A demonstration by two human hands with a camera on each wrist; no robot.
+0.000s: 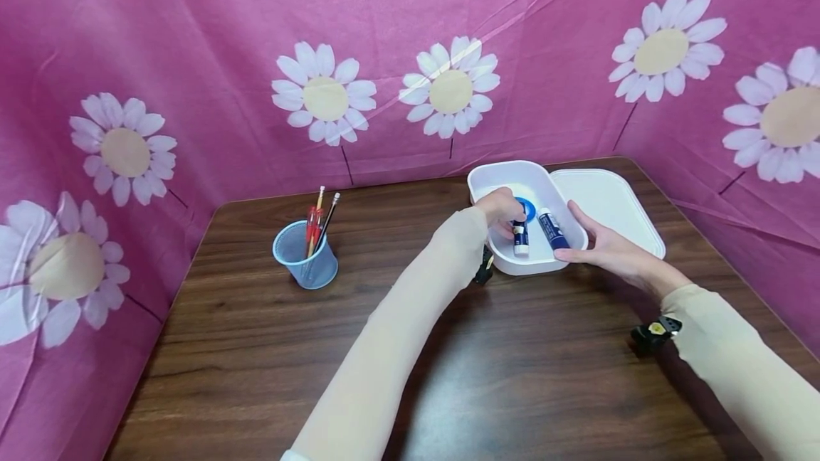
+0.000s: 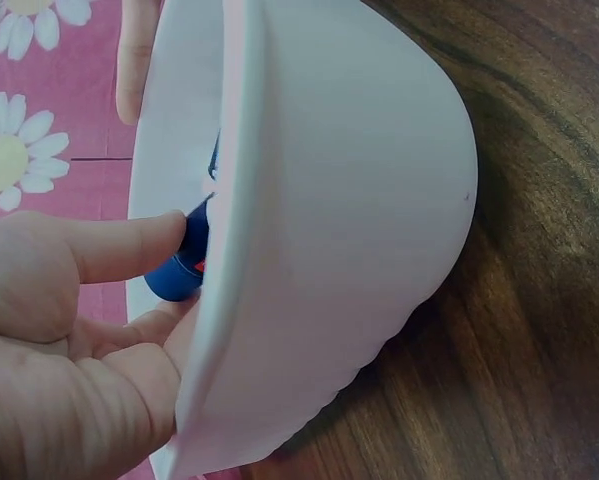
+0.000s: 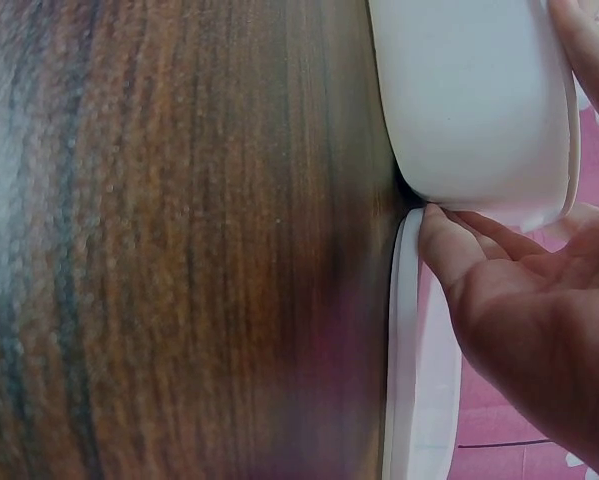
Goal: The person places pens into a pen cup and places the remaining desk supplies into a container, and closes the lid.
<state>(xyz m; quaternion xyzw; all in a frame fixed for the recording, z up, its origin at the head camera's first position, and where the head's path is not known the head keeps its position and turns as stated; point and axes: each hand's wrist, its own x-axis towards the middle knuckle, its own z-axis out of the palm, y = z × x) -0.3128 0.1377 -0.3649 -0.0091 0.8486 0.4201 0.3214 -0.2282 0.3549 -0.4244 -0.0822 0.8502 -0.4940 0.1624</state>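
A white plastic box (image 1: 506, 172) stands without its lid at the back right of the table. My left hand (image 1: 502, 209) reaches over its left wall and pinches a blue-and-white glue stick (image 1: 522, 242) inside it. In the left wrist view, thumb and fingers meet on the stick's blue end (image 2: 175, 277). A second glue stick (image 1: 552, 229) lies in the box to the right, near a blue ring (image 1: 527, 208) partly hidden by the left hand. My right hand (image 1: 602, 246) holds the box's right side, with fingertips at the lower corner of its wall (image 3: 479, 110).
The white lid (image 1: 611, 205) lies flat on the table, right up against the box and partly behind the right hand. A light blue mesh cup (image 1: 314, 272) with pencils and a red-handled item stands at the left. Pink flowered cloth (image 1: 397, 155) hangs around the wooden table (image 1: 256, 375).
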